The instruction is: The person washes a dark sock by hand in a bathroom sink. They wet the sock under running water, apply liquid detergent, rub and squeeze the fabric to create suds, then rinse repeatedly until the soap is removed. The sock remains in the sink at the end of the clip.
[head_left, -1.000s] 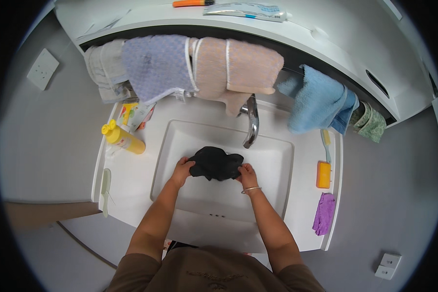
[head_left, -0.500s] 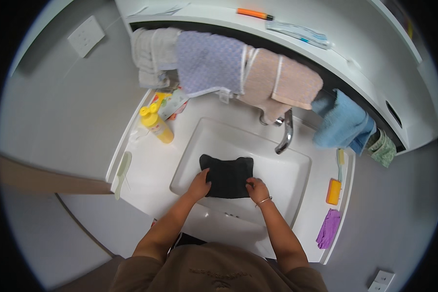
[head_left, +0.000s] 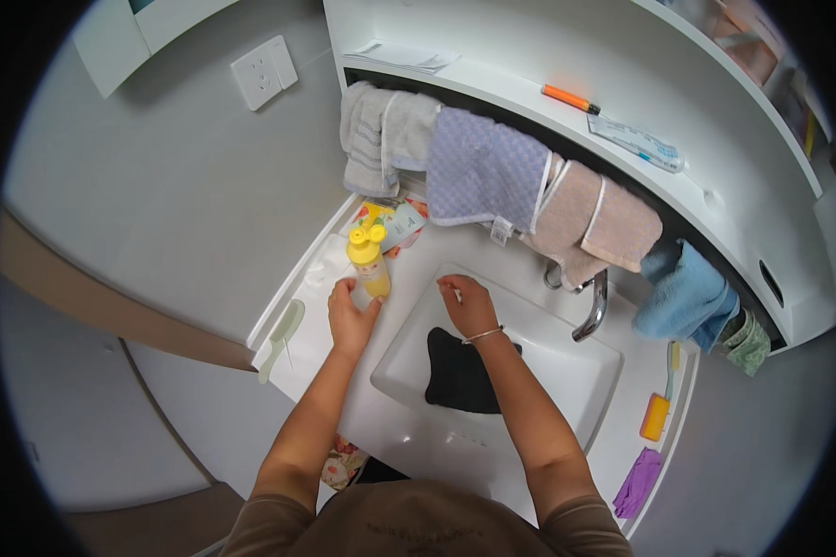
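At the left of the sink, my left hand (head_left: 350,320) is spread beside the lower part of a yellow bottle (head_left: 370,267) with a yellow cap. Its thumb and fingers are apart at the bottle's base, not closed round it. My right hand (head_left: 467,308), a thin bracelet at its wrist, hovers over the sink's left part with its fingers curled in and nothing visible in them. Below it a black cloth (head_left: 459,373) lies in the white sink (head_left: 567,395); my right forearm hides its right side.
Towels (head_left: 488,167) hang in a row behind the sink, beside the chrome faucet (head_left: 593,311). A pale green comb (head_left: 283,339) lies on the left counter. At right are a brush (head_left: 672,369), an orange-yellow sponge (head_left: 655,418) and a purple cloth (head_left: 637,483). A tube (head_left: 636,141) rests on the shelf.
Both hands have let go of the black cloth, which stays in the sink. My left hand has moved up and left to the bottle; my right has lifted up and away. The view has shifted.
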The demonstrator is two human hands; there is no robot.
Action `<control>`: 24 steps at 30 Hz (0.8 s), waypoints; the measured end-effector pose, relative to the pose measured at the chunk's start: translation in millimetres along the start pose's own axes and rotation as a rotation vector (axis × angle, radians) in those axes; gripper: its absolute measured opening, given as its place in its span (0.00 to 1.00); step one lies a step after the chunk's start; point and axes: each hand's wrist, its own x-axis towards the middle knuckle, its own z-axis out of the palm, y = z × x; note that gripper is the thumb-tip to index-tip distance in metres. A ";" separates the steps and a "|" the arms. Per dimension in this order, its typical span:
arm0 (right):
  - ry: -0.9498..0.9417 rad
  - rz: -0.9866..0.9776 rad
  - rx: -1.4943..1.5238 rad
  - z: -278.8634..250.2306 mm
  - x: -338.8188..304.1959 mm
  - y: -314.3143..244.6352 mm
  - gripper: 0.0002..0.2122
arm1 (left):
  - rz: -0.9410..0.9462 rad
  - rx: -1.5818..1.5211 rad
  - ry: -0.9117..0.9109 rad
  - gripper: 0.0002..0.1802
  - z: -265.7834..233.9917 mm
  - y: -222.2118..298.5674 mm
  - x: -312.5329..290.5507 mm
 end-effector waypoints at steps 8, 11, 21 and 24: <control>-0.055 -0.103 0.068 -9.9 52.1 -53.2 0.07 | -0.164 -0.589 -0.227 0.31 28.3 -26.9 41.4; -0.045 0.024 0.084 -26.2 36.2 -30.6 0.07 | -0.115 -0.535 -0.311 0.30 14.4 -6.2 40.9; -0.283 0.966 -0.527 -60.6 -186.8 163.0 0.21 | 0.482 0.084 -0.794 0.26 -23.6 52.8 25.7; -0.217 1.136 -0.521 -46.5 -209.7 159.8 0.19 | 0.499 0.256 -0.881 0.26 -19.3 50.1 9.6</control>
